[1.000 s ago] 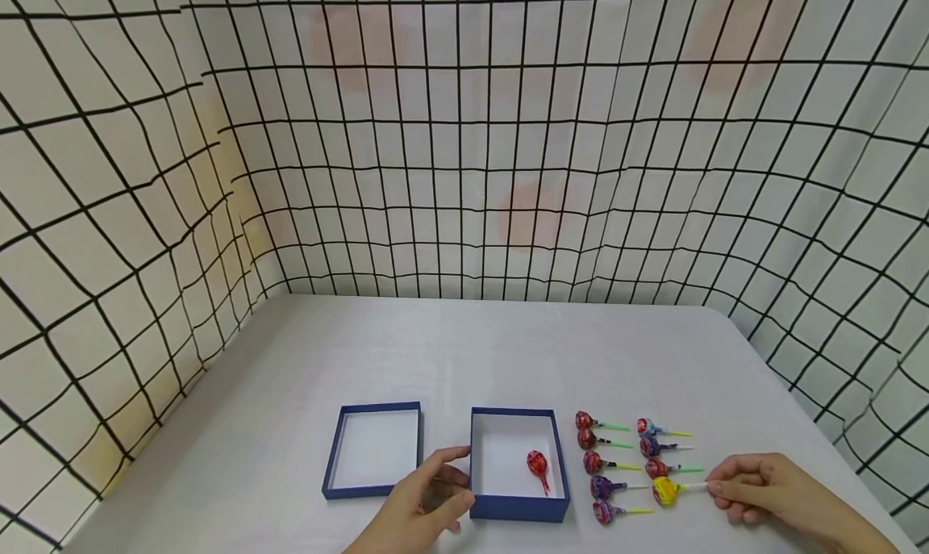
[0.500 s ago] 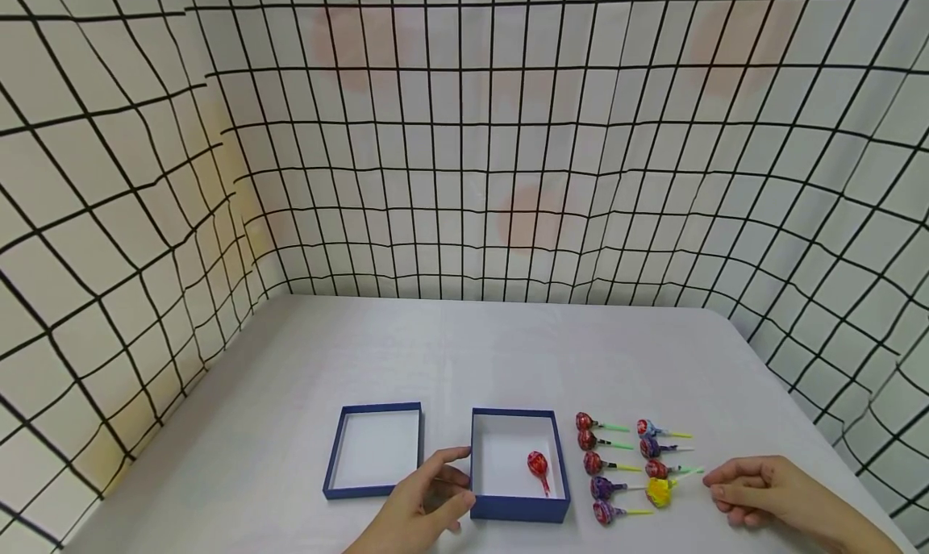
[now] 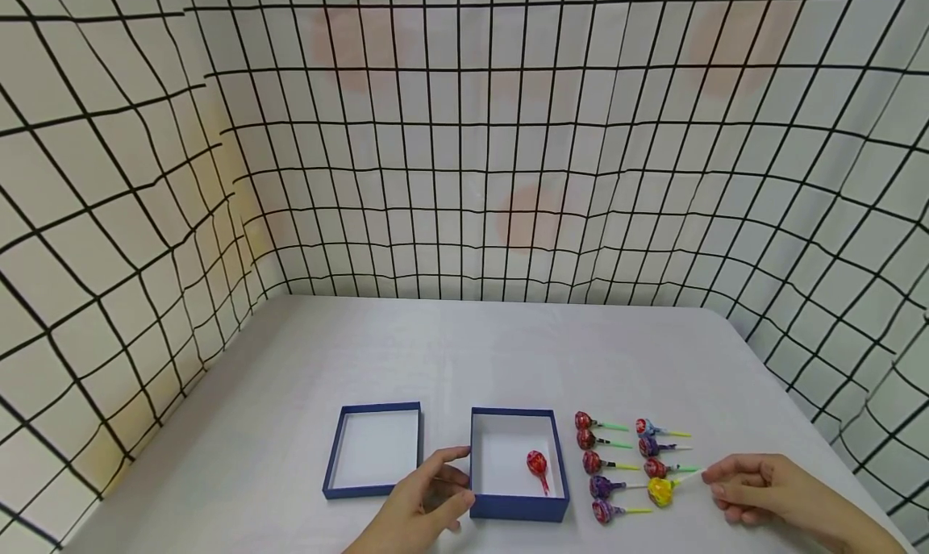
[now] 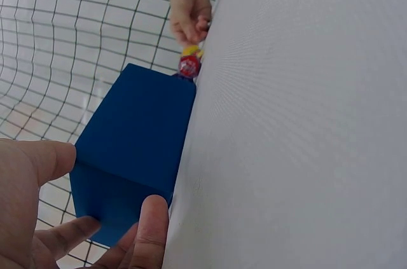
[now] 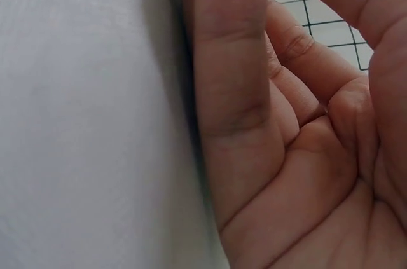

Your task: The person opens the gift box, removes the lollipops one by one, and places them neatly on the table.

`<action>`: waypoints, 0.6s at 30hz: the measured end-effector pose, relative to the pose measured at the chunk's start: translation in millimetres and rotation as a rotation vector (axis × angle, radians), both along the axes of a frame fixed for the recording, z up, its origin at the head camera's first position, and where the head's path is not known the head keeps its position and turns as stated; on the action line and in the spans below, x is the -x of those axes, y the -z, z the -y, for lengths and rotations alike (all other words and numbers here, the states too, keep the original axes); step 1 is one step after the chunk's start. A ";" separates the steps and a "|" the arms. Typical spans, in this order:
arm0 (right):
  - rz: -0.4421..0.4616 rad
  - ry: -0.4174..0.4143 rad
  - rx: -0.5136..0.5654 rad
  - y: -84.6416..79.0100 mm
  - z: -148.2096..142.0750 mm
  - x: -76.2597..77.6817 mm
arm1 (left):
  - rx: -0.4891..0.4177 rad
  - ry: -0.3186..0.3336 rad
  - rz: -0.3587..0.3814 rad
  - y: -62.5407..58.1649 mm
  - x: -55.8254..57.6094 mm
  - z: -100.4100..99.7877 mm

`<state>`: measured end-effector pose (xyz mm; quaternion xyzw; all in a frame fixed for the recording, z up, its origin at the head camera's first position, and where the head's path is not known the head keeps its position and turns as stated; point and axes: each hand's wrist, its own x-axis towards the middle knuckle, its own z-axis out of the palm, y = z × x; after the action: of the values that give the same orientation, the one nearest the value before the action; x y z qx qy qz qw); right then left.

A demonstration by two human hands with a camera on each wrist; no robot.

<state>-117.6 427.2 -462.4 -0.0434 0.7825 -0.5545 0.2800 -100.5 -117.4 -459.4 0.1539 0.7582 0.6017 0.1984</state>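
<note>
My right hand [image 3: 758, 489] pinches the white stick end of a yellow-wrapped lollipop [image 3: 660, 491] between thumb and index finger. In the right wrist view the fingers [image 5: 232, 78] are bent in close to the white tabletop, and the lollipop is out of sight. A blue open-topped box [image 3: 518, 509] with a white inside holds one red lollipop [image 3: 537, 462], stick toward me. Against that box's left wall rest the fingertips and thumb of my left hand [image 3: 428, 497]; the left wrist view shows them spread around a blue corner [image 4: 130, 148].
To the left lies a shallow blue lid [image 3: 379, 449], its white inside facing up. Two columns of wrapped lollipops stand right of the box, including a purple one [image 3: 606, 486] and a light blue one [image 3: 646, 426]. Black-grid white cloth [image 3: 464, 135] walls the table [image 3: 464, 352].
The yellow lollipop has turned: its stick now slants up to the right instead of lying nearly level, and its head has shifted slightly left. The left hand and box hold still.
</note>
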 end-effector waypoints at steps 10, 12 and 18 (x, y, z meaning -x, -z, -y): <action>-0.137 -0.048 0.020 -7.2 15.1 4.9 | 0.013 -0.008 0.012 -1.2 -0.3 0.2; -0.145 -0.043 0.024 -8.9 17.1 6.0 | 0.014 -0.008 0.014 -1.4 -0.3 0.1; -0.113 -0.036 0.069 -9.7 16.7 6.9 | 0.009 0.000 0.007 -0.9 0.2 0.3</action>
<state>-124.5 410.5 -452.7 -0.0982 0.7766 -0.5726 0.2435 -100.7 -117.7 -458.5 0.1506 0.7603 0.5988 0.2017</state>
